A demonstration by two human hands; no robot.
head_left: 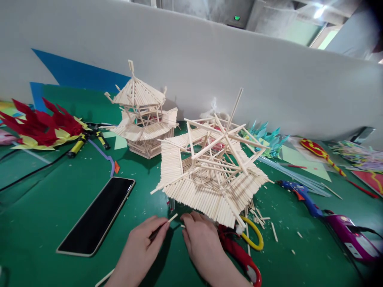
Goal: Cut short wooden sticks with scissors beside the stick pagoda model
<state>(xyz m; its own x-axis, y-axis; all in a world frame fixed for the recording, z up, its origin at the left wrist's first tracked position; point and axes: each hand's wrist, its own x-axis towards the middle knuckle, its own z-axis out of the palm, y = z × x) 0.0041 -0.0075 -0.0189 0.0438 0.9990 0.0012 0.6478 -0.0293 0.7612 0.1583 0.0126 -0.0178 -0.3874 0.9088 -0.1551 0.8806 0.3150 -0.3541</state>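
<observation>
My left hand (143, 243) pinches a thin wooden stick (172, 218) between thumb and fingers, its pale end pointing up to the right. Close beside it, my right hand (201, 238) is curled low over the table, with the short tip of another wooden stick (182, 226) showing at its fingers. Just beyond both hands stands a wooden stick pavilion model (191, 195) with a slatted lower roof and an open frame of bare sticks on top. A red-handled tool (243, 259) and a yellow loop handle (256, 235) lie right of my right hand.
A roofed stick pagoda (143, 133) stands behind. Left are a black-screened phone (97, 217) and a red paper craft (48, 123). At right lie a blue glue gun (305, 197), a purple corded device (351, 235) and stick offcuts (260, 217). A white partition (191, 59) closes the back.
</observation>
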